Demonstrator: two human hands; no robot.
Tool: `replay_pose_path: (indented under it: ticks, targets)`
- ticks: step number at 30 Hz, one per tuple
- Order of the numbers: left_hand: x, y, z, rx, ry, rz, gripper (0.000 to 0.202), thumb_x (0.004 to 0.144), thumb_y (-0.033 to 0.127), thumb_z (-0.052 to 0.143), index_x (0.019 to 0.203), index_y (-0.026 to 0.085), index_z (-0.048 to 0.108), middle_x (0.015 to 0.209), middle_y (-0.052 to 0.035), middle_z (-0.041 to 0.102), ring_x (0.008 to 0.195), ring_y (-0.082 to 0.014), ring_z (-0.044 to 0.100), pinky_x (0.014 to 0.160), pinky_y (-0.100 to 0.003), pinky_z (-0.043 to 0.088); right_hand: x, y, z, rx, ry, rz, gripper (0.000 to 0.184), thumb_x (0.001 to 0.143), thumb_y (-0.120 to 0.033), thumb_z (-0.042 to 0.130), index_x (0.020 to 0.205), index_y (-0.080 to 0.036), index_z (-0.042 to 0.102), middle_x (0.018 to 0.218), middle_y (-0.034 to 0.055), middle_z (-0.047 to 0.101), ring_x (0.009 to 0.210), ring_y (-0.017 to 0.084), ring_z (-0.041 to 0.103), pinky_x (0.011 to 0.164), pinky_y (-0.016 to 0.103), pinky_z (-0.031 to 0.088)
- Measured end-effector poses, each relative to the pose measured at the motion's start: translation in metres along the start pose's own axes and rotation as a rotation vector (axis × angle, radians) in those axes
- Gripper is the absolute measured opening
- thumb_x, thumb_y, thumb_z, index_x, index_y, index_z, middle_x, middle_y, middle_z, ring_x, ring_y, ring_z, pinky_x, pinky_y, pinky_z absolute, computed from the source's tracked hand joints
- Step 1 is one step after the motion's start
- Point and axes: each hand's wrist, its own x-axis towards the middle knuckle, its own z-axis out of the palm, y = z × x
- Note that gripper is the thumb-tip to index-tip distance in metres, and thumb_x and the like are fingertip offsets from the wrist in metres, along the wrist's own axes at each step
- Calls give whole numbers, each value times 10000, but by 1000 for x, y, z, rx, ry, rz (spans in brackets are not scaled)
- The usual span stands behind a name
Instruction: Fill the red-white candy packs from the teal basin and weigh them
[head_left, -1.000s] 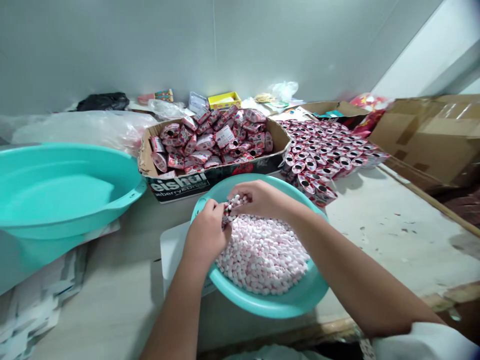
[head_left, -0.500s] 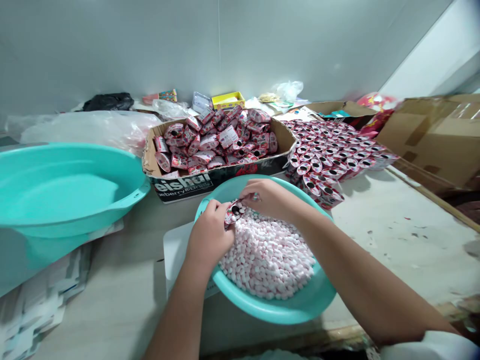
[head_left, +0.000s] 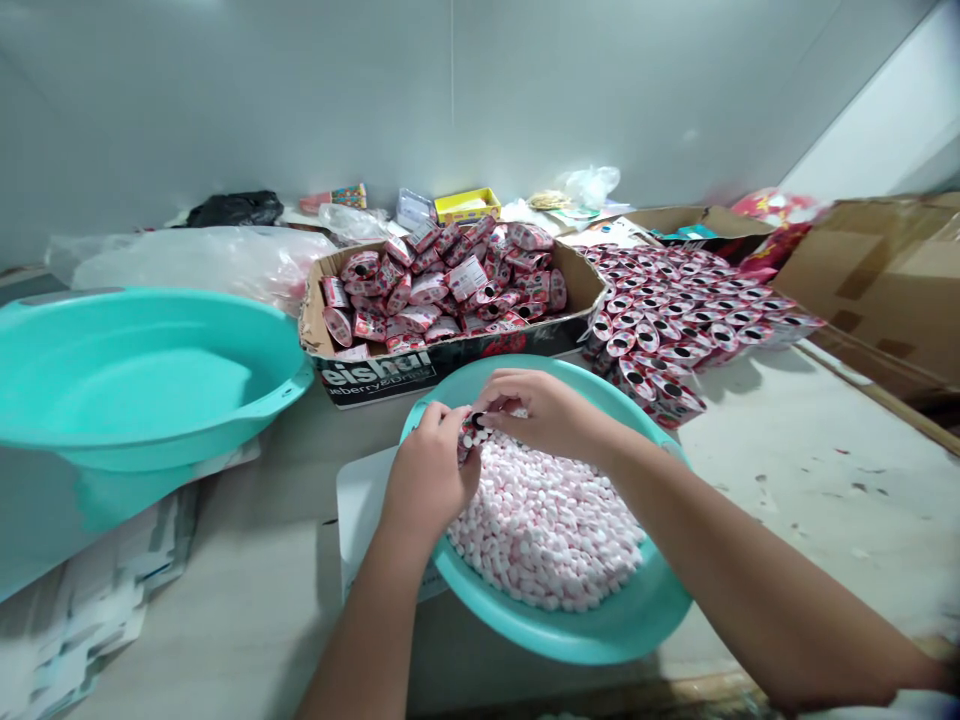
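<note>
Both hands, left hand (head_left: 427, 470) and right hand (head_left: 536, 412), have their fingers clamped on a small red-and-white printed packet (head_left: 471, 432), held directly above the teal plastic basin (head_left: 600, 630) of pink-white candies (head_left: 544, 525), likely so spills fall back in.

Smooth glossy plastic basin (head_left: 600, 630); matt cardboard box (head_left: 450, 352); glossy packets (head_left: 675, 320).

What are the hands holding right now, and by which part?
Both hands grip one small red-and-white candy box over the teal basin of pink-and-white candies: the left hand holds its lower end, the right hand pinches its upper end.
</note>
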Motion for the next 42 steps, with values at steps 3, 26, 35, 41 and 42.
replay_pose_path:
  ticks: [3, 26, 35, 41, 42]
  targets:
    - [1, 0, 0, -11, 9, -2, 381, 905, 202, 614, 1285, 215, 605, 1135, -61, 584, 919, -227, 626, 766, -325, 496, 0, -1, -2, 35, 76, 19, 113, 894, -214, 615, 890, -153, 710, 910, 57, 672, 786, 116, 624, 706, 216, 504]
    - [-1, 0, 2, 65, 33, 17, 280, 911, 205, 605, 1191, 195, 622, 1079, -64, 582, 862, -216, 615, 699, -308, 480, 1, -2, 3, -75, -24, -90, 145, 907, -287, 650, 925, -170, 732, 909, 64, 682, 816, 145, 620, 741, 260, 488]
    - [1, 0, 1, 63, 16, 11, 300, 898, 185, 642, 1197, 187, 614, 1112, -68, 581, 944, -234, 624, 749, -311, 495, 4, 13, 3, -98, 28, -145, 68, 857, -221, 714, 878, -165, 747, 911, 58, 626, 816, 134, 587, 743, 251, 471]
    - [0, 1, 1, 50, 8, -10, 314, 922, 200, 618, 1235, 211, 610, 1128, -67, 588, 929, -222, 635, 755, -307, 499, 4, 13, 4, -70, 96, -155, 185, 891, -342, 711, 885, -160, 738, 896, 66, 635, 822, 144, 600, 764, 271, 489]
    - [0, 1, 1, 55, 5, -5, 275, 923, 203, 616, 1198, 200, 617, 1122, -70, 587, 918, -222, 634, 744, -307, 497, 4, 13, 5, -53, 101, -168, 203, 879, -358, 722, 912, -158, 737, 914, 71, 632, 831, 148, 603, 767, 277, 497]
